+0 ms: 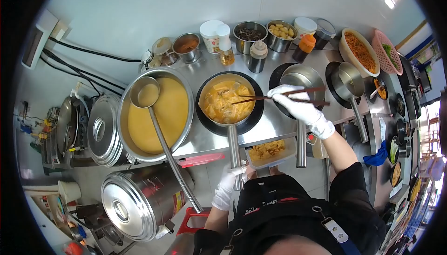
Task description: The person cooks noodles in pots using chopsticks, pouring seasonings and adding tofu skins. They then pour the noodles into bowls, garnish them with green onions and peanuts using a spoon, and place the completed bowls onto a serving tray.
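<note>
Along the left side, a round, domed steel lid covers a pot, and a large lidded steel pot stands lower down. Next comes a wide steel basin filled with thick yellow broth; a long-handled steel ladle lies across it, its bowl at the upper left and its shaft stretching past the rim. Right of this, on a steel bench, a round steel saucepan with a straight tubular handle sits over a black round burner plate, holding yellow, soupy food in pieces. At its near end, the white-gloved left hand has its grip wrapped around that handle. Behind the saucepan stands a dark squeeze bottle with a pale cap. Below the bench edge is a clear plastic tub of yellow pieces. Further right, the white-gloved right hand has its grip closed on long dark-brown chopsticks, whose tips reach leftward to the food. Beneath this hand is a second steel saucepan. Beyond are a third steel saucepan, a cream basin of orange strands and a pink perforated basket.
</note>
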The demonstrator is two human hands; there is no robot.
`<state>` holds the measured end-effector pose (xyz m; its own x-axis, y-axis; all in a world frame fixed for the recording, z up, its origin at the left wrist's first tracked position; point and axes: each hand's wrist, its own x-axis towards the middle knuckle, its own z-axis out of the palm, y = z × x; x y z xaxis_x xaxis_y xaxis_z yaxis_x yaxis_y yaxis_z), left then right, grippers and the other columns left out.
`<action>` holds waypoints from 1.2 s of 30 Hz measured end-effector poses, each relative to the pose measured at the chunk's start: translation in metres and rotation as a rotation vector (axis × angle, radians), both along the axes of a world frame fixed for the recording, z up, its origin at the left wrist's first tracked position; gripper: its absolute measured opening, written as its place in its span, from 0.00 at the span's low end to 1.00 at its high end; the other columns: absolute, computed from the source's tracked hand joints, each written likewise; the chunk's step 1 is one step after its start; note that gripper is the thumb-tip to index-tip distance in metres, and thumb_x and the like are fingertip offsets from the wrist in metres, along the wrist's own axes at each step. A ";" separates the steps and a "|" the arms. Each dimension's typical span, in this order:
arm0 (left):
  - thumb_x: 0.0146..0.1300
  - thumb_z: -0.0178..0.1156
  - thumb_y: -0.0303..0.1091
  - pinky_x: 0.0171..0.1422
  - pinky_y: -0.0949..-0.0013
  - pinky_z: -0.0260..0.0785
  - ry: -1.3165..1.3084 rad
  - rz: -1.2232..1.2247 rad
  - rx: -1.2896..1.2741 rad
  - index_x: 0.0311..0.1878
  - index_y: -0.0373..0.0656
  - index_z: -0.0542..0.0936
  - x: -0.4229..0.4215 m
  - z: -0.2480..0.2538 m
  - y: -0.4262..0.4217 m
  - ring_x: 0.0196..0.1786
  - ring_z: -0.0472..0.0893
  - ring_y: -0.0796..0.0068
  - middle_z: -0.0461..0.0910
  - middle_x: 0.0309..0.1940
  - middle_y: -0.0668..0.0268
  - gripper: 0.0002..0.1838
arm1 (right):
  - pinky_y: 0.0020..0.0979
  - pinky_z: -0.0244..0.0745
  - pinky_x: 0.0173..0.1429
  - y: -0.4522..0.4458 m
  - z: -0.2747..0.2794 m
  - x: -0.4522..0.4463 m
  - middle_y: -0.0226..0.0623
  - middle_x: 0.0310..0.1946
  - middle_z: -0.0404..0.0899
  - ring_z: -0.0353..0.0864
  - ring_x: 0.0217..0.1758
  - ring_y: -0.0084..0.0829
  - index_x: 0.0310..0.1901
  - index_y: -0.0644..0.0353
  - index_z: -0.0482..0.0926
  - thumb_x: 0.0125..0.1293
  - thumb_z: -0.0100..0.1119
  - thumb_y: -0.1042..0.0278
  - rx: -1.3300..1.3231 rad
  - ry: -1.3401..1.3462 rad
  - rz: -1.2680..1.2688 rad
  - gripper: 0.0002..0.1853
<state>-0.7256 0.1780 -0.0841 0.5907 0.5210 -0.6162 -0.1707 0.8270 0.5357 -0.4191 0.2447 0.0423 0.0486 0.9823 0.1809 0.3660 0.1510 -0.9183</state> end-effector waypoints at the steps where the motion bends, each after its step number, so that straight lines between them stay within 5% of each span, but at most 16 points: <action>1: 0.57 0.62 0.24 0.27 0.67 0.68 -0.011 0.032 -0.017 0.46 0.35 0.73 0.002 0.001 -0.001 0.22 0.74 0.72 0.73 0.23 0.65 0.14 | 0.30 0.76 0.50 -0.004 0.000 -0.005 0.38 0.38 0.82 0.81 0.44 0.29 0.41 0.64 0.80 0.66 0.57 0.74 0.052 -0.113 0.010 0.06; 9: 0.59 0.58 0.21 0.28 0.69 0.69 0.028 0.033 0.056 0.46 0.35 0.72 0.008 0.047 -0.028 0.22 0.74 0.72 0.73 0.24 0.65 0.12 | 0.32 0.78 0.40 -0.058 0.000 -0.037 0.41 0.37 0.81 0.81 0.38 0.40 0.40 0.62 0.80 0.48 0.65 0.84 0.502 -0.340 0.033 0.15; 15: 0.56 0.59 0.23 0.25 0.69 0.68 0.057 -0.035 0.179 0.49 0.34 0.71 0.022 0.094 -0.059 0.21 0.74 0.72 0.72 0.21 0.64 0.16 | 0.33 0.78 0.38 -0.133 0.027 -0.011 0.42 0.40 0.79 0.80 0.37 0.40 0.44 0.63 0.78 0.49 0.64 0.83 0.589 -0.320 -0.105 0.17; 19: 0.54 0.62 0.24 0.26 0.70 0.68 0.060 -0.065 0.248 0.49 0.33 0.72 0.055 0.129 -0.096 0.21 0.74 0.73 0.73 0.25 0.64 0.18 | 0.33 0.79 0.36 -0.204 0.040 0.019 0.41 0.45 0.78 0.79 0.37 0.38 0.50 0.62 0.77 0.49 0.64 0.77 0.601 -0.593 -0.172 0.23; 25: 0.53 0.59 0.23 0.23 0.72 0.66 -0.120 -0.260 0.276 0.51 0.31 0.71 0.131 0.134 -0.166 0.20 0.71 0.74 0.73 0.27 0.62 0.20 | 0.34 0.79 0.35 -0.317 0.043 0.079 0.44 0.46 0.77 0.79 0.40 0.42 0.48 0.62 0.77 0.52 0.62 0.72 0.617 -0.626 -0.409 0.19; 27: 0.53 0.59 0.23 0.21 0.72 0.64 -0.180 -0.344 0.238 0.51 0.31 0.71 0.157 0.136 -0.192 0.19 0.70 0.75 0.72 0.26 0.62 0.21 | 0.32 0.76 0.29 -0.355 0.040 0.103 0.41 0.46 0.79 0.78 0.31 0.37 0.45 0.60 0.79 0.48 0.63 0.77 0.655 -0.635 -0.512 0.18; 32: 0.53 0.61 0.26 0.22 0.73 0.62 -0.220 -0.595 0.179 0.51 0.32 0.71 0.241 0.138 -0.260 0.19 0.68 0.77 0.70 0.24 0.64 0.21 | 0.31 0.79 0.44 -0.458 0.029 0.160 0.41 0.38 0.83 0.83 0.40 0.39 0.42 0.63 0.80 0.58 0.61 0.80 0.705 -0.435 -0.922 0.10; 36: 0.54 0.62 0.27 0.23 0.72 0.62 -0.149 -0.823 0.171 0.49 0.34 0.71 0.303 0.152 -0.306 0.19 0.68 0.77 0.70 0.24 0.66 0.20 | 0.32 0.82 0.47 -0.538 0.030 0.200 0.39 0.40 0.82 0.83 0.43 0.30 0.42 0.65 0.80 0.68 0.54 0.75 0.744 0.479 -1.285 0.06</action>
<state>-0.4225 -0.1278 0.0683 0.8905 -0.0307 -0.4539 0.3702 0.6287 0.6839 -0.2187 -0.2931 0.0725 0.9480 -0.0626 0.3120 0.3073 0.4345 -0.8466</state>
